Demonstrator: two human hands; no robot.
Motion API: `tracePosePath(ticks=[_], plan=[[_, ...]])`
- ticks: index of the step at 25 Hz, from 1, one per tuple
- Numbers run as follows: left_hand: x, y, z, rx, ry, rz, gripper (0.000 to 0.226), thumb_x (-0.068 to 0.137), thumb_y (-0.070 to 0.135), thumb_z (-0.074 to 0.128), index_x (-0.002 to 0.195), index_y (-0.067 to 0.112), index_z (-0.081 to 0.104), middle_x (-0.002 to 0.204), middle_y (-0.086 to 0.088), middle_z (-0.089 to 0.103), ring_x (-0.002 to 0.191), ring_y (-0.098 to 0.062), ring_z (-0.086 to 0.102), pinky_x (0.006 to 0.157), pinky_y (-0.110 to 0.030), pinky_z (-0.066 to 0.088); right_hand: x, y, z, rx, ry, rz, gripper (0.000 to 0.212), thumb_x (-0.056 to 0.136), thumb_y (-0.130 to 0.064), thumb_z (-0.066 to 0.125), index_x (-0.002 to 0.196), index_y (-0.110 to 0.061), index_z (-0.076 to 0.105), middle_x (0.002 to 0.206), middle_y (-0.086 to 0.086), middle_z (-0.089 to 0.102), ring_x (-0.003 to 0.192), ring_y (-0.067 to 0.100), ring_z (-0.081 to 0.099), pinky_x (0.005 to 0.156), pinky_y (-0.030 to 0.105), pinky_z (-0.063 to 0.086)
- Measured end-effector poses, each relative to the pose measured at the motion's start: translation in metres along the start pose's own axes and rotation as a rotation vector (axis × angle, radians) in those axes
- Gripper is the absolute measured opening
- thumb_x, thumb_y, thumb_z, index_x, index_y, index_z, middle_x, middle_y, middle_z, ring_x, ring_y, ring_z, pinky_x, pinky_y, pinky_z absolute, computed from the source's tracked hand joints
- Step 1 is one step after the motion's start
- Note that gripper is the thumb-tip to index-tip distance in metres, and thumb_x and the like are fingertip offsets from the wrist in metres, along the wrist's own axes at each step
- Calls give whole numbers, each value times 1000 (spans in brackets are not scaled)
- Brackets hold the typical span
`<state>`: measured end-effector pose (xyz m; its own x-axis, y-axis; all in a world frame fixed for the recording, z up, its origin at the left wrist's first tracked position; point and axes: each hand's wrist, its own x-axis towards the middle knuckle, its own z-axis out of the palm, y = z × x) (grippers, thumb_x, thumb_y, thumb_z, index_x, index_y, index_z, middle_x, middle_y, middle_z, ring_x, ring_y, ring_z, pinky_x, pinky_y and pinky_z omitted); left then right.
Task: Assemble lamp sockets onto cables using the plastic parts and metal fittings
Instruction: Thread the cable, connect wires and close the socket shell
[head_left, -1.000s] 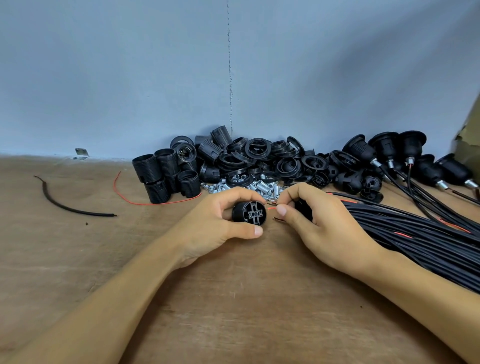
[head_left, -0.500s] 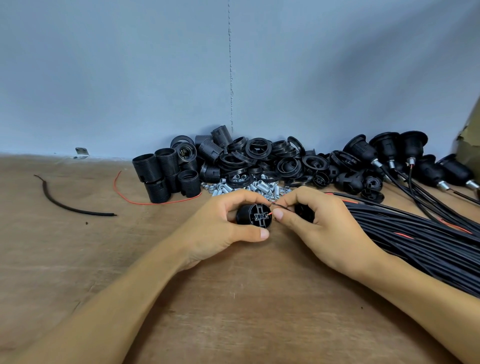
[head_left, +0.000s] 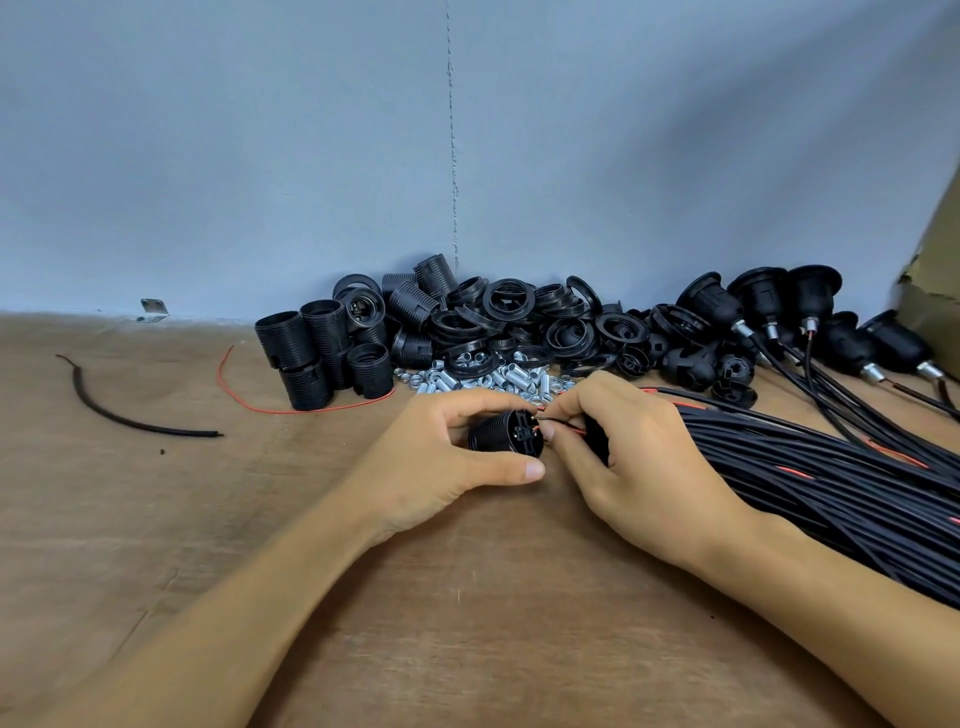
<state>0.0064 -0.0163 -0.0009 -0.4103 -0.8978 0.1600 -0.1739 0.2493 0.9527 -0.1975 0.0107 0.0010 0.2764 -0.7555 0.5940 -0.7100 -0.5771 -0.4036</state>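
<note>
My left hand (head_left: 441, 457) grips a black threaded lamp socket body (head_left: 501, 434) lying on its side, its terminal end facing right. My right hand (head_left: 634, 457) pinches the thin red and black wire ends (head_left: 563, 423) of a cable and holds them against the socket's terminals. A black part sits in the right palm, mostly hidden. Behind the hands lie a pile of black plastic socket parts and rings (head_left: 493, 322) and a heap of small silver metal fittings (head_left: 488, 376).
A thick bundle of black cables (head_left: 831, 467) runs off to the right. Finished sockets on cables (head_left: 779, 306) lie at the back right beside a cardboard box (head_left: 935, 291). A loose black cable scrap (head_left: 119, 410) and a red wire (head_left: 291, 408) lie left on the wooden table (head_left: 467, 597).
The two hands have come together. The wire ends moved left from a gap beside the socket to its terminal face, and the socket shifted slightly right.
</note>
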Motion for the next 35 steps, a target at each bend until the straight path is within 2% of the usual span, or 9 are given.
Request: tracePosePath(ticks=[5, 8, 12, 17, 25, 35], plan=[[-1, 0, 4, 31, 26, 48, 49, 71, 10, 90, 115, 25, 75, 109, 12, 77, 105, -4, 71, 87, -11, 50, 0, 1, -1, -11, -6, -13, 4, 93, -13, 67, 92, -17, 65, 82, -19, 49, 80, -4, 50, 73, 8, 36], [-1, 0, 5, 71, 33, 74, 48, 71, 14, 91, 114, 28, 76, 108, 14, 77, 104, -4, 72, 92, -16, 52, -2, 1, -1, -39, -26, -25, 5, 93, -13, 67, 94, -17, 65, 85, -17, 50, 81, -6, 49, 75, 7, 35], [-2, 0, 7, 106, 13, 104, 49, 72, 12, 90, 118, 24, 76, 110, 15, 77, 107, -3, 70, 92, -13, 51, -4, 1, 1, -42, -31, -10, 5, 92, -13, 68, 91, -17, 64, 83, -20, 48, 80, -8, 48, 75, 6, 34], [-1, 0, 11, 147, 56, 97, 50, 71, 15, 91, 117, 25, 76, 111, 13, 77, 109, -5, 70, 104, -30, 52, -4, 0, -1, 28, 22, 85, 6, 89, -14, 72, 87, -20, 71, 80, -15, 60, 83, 1, 56, 74, 7, 37], [0, -2, 10, 191, 82, 126, 46, 72, 15, 91, 114, 27, 78, 109, 12, 77, 109, -9, 70, 102, -33, 52, -3, 0, -4, 25, -10, 128, 9, 91, -15, 69, 84, -20, 66, 78, -14, 60, 84, 3, 54, 69, 6, 35], [-1, -2, 15, 274, 97, 154, 47, 72, 24, 91, 116, 36, 76, 107, 22, 76, 106, 0, 69, 100, -35, 54, -4, 1, -1, 30, -31, 115, 12, 93, -16, 67, 83, -20, 63, 77, -12, 59, 77, 0, 53, 66, 6, 35]])
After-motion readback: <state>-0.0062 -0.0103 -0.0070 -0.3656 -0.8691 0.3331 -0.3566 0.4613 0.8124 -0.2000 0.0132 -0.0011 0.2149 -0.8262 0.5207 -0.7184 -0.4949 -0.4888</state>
